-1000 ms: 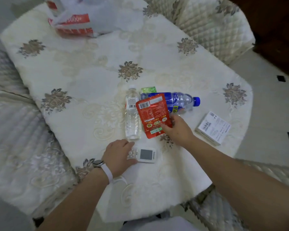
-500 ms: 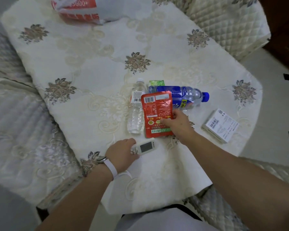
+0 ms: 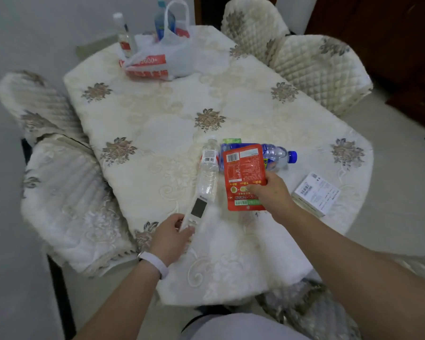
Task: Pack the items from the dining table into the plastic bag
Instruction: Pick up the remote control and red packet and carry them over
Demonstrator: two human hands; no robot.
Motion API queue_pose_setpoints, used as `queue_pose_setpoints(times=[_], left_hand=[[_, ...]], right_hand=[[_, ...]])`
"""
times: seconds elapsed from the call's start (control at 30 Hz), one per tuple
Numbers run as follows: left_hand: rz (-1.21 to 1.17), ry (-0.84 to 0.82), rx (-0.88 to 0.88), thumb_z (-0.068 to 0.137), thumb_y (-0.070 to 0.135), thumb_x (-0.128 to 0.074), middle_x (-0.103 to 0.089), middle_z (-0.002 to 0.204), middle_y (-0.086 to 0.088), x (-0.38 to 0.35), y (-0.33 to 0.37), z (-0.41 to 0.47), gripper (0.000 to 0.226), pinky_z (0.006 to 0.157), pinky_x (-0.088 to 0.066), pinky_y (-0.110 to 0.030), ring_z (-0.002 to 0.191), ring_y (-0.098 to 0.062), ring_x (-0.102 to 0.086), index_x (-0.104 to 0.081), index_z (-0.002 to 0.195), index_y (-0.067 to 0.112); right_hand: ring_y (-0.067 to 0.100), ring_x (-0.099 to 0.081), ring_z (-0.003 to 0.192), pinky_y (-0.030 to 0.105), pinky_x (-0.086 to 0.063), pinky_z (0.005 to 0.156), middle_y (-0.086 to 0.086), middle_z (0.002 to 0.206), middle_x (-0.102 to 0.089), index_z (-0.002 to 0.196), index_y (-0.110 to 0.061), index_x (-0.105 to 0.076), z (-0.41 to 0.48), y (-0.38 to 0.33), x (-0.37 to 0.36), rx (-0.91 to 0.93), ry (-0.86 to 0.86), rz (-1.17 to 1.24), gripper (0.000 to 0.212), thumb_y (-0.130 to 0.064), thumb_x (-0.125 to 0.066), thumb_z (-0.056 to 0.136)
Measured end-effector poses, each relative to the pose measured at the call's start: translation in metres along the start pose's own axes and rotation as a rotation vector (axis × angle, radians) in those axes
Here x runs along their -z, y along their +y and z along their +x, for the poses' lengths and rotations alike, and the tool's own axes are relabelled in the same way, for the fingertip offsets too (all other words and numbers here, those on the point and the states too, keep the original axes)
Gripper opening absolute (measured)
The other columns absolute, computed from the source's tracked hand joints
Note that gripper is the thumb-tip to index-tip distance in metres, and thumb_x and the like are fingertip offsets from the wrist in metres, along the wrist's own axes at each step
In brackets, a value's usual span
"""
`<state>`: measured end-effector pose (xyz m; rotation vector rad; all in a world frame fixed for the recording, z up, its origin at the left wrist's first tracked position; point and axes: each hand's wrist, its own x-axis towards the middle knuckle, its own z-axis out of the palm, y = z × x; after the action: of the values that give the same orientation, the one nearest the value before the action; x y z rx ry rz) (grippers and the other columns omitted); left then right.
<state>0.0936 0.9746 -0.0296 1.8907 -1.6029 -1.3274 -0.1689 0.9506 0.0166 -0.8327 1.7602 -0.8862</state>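
My left hand (image 3: 170, 238) grips the near end of a white remote control (image 3: 194, 212) with a grey screen, its far end pointing away from me. My right hand (image 3: 271, 192) pinches the lower right part of a red snack pouch (image 3: 243, 171) and holds it lifted over the table. A clear water bottle (image 3: 208, 170) lies on the cloth left of the pouch. A blue-labelled bottle (image 3: 276, 157) and a small green packet (image 3: 232, 140) lie behind the pouch, partly hidden. A white box (image 3: 315, 193) lies to the right. The white and red plastic bag (image 3: 157, 61) sits at the table's far end.
The table (image 3: 157, 133) wears a cream floral cloth. Two upright bottles (image 3: 125, 36) stand behind the bag. Padded chairs (image 3: 322, 72) flank the table at the back right and left (image 3: 66, 197). Another chair sits near my right elbow.
My left hand has lifted the remote and turned it lengthwise away from me. My right hand has raised the red pouch slightly. The view has tilted up, showing the bag.
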Motion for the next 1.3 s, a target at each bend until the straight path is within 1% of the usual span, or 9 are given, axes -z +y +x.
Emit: queue_pose_setpoints(times=[0.17,0.27,0.43,0.53,0.67,0.83,0.93,1.1,1.3], left_hand=[[-0.174,0.114,-0.038,0.086,0.023,-0.069,-0.073,0.083,0.007,0.0,0.022,-0.047,0.009,0.062,-0.05,-0.021,0.076,-0.009,-0.069,-0.069,0.094,0.026],[-0.263,0.147,-0.07,0.088,0.021,-0.068,-0.074,0.085,0.006,-0.002,0.037,-0.082,0.009,0.057,-0.051,-0.019,0.072,-0.004,-0.069,-0.069,0.096,0.024],[-0.393,0.164,-0.113,0.089,0.013,-0.068,-0.075,0.089,-0.001,-0.002,0.051,-0.133,0.013,0.068,-0.059,-0.036,0.079,-0.018,-0.073,-0.069,0.1,0.02],[-0.393,0.184,-0.14,0.089,0.013,-0.067,-0.076,0.089,0.0,0.002,0.048,-0.155,0.013,0.068,-0.058,-0.034,0.079,-0.017,-0.073,-0.069,0.1,0.02],[-0.396,0.226,-0.123,0.088,0.018,-0.069,-0.076,0.091,-0.002,0.011,0.035,-0.171,0.009,0.079,-0.058,-0.047,0.087,-0.026,-0.072,-0.07,0.097,0.021],[-0.47,0.29,-0.129,0.089,0.011,-0.068,-0.076,0.089,-0.006,0.031,0.021,-0.182,0.009,0.074,-0.058,-0.042,0.086,-0.03,-0.071,-0.068,0.098,0.014],[-0.528,0.315,-0.134,0.091,0.01,-0.065,-0.075,0.092,-0.007,0.05,0.012,-0.191,0.011,0.074,-0.057,-0.041,0.085,-0.027,-0.071,-0.067,0.101,0.012],[-0.622,0.401,-0.083,0.092,0.013,-0.064,-0.075,0.096,-0.005,0.101,-0.027,-0.205,0.016,0.072,-0.056,-0.039,0.087,-0.025,-0.072,-0.066,0.108,0.014],[-0.668,0.509,-0.018,0.092,0.016,-0.065,-0.076,0.096,0.0,0.176,-0.095,-0.211,0.015,0.078,-0.057,-0.045,0.089,-0.023,-0.072,-0.066,0.105,0.021]], right_hand=[[0.004,-0.067,0.079,0.018,-0.046,0.057,-0.014,0.094,-0.066,0.108,-0.032,-0.055,-0.054,-0.005,0.02,0.072,-0.024,0.01,0.028,-0.015,-0.068,0.09],[0.007,-0.068,0.082,0.022,-0.049,0.061,-0.013,0.096,-0.067,0.105,-0.032,-0.056,-0.085,0.0,0.032,0.096,-0.039,0.035,0.026,-0.017,-0.069,0.089],[0.012,-0.07,0.087,0.033,-0.057,0.075,-0.008,0.1,-0.069,0.111,-0.029,-0.059,-0.128,0.014,0.045,0.141,-0.055,0.075,0.028,-0.017,-0.069,0.088],[0.011,-0.071,0.086,0.031,-0.056,0.072,-0.009,0.099,-0.071,0.11,-0.031,-0.059,-0.149,0.017,0.045,0.182,-0.084,0.106,0.029,-0.016,-0.07,0.088],[0.01,-0.07,0.085,0.029,-0.055,0.07,-0.01,0.097,-0.07,0.101,-0.035,-0.059,-0.174,0.017,0.039,0.239,-0.121,0.125,0.027,-0.013,-0.069,0.087],[0.01,-0.07,0.085,0.03,-0.055,0.07,-0.01,0.098,-0.07,0.104,-0.033,-0.059,-0.186,0.011,0.028,0.271,-0.159,0.111,0.027,-0.014,-0.069,0.088],[0.01,-0.071,0.083,0.028,-0.054,0.066,-0.008,0.097,-0.071,0.105,-0.029,-0.06,-0.186,0.004,0.011,0.264,-0.177,0.098,0.025,-0.015,-0.071,0.087],[0.014,-0.071,0.085,0.037,-0.058,0.076,-0.008,0.098,-0.071,0.108,-0.027,-0.061,-0.187,-0.024,-0.062,0.283,-0.287,0.045,0.027,-0.015,-0.071,0.086],[0.011,-0.072,0.079,0.027,-0.054,0.063,-0.008,0.097,-0.072,0.102,-0.03,-0.059,-0.2,-0.056,-0.185,0.332,-0.443,-0.026,0.025,-0.014,-0.071,0.086]])
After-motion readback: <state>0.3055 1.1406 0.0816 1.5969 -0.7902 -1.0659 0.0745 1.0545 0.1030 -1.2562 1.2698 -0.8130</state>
